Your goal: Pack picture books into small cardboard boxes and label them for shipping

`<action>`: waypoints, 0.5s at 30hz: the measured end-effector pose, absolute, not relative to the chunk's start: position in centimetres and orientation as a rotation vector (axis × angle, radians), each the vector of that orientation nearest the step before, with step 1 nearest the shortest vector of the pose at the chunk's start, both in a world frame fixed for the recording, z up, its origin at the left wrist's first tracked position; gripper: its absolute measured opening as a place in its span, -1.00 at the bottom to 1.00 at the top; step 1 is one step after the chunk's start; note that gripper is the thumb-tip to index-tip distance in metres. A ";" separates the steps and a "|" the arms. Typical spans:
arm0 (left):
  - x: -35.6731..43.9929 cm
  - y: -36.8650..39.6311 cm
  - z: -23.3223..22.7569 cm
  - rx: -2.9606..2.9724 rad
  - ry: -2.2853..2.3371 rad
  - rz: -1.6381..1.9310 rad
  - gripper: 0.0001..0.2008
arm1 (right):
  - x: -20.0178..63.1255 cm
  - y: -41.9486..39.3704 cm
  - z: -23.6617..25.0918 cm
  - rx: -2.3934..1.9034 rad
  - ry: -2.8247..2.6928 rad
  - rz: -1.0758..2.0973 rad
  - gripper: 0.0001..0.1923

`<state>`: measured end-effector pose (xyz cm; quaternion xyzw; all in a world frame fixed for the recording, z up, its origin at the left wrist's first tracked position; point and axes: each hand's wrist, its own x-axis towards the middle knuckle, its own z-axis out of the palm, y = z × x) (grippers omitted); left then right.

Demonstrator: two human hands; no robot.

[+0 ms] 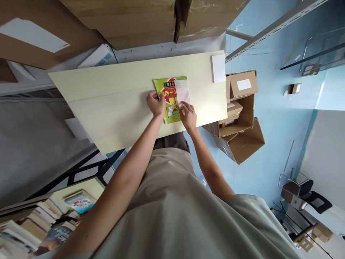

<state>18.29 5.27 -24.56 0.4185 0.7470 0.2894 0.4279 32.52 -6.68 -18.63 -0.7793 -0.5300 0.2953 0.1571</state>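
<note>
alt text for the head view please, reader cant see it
A person's left hand is at the edge of a green picture book on a pale yellow surface; the right hand touches a pale sheet over part of its cover. Open cardboard boxes sit to the right.

Bright, diffuse light; the smooth cream rectangular tabletop gleams toward its right end, soft shadow left of centre, frame's left edge dimmer; wide-angle distortion stretches the borders, lower-left pale paper books slightly blurred

The left hand touches the left edge of a green book on a pale tabletop. The right hand touches a whitish sheet over the book.
</note>
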 end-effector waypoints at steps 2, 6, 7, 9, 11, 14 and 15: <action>19.0 3.4 -23.5 1.213 1.925 0.672 -0.37 | 32.2 -6.8 -19.4 -2.245 -1.539 0.861 -0.63; 20.6 0.6 -21.2 1.311 1.977 0.564 -0.06 | 31.6 -7.1 -20.1 -2.257 -1.560 0.836 -0.60; 20.9 0.3 -20.7 1.300 1.975 0.538 -0.02 | 31.6 -7.2 -19.9 -2.251 -1.559 0.828 -0.60; 21.3 0.1 -20.1 1.277 1.969 0.485 0.05 | 31.9 -7.3 -19.4 -2.221 -1.568 0.850 -0.62; 21.5 0.1 -19.8 1.272 1.967 0.440 0.09 | 32.8 -7.3 -18.7 -2.163 -1.578 0.930 -0.65; 21.7 0.0 -19.8 1.276 1.956 0.440 0.09 | 35.3 -6.4 -18.4 -2.123 -1.475 0.971 -0.62; 21.7 0.0 -19.8 1.272 1.947 0.454 0.09 | 36.3 -5.8 -18.7 -2.152 -1.398 0.933 -0.59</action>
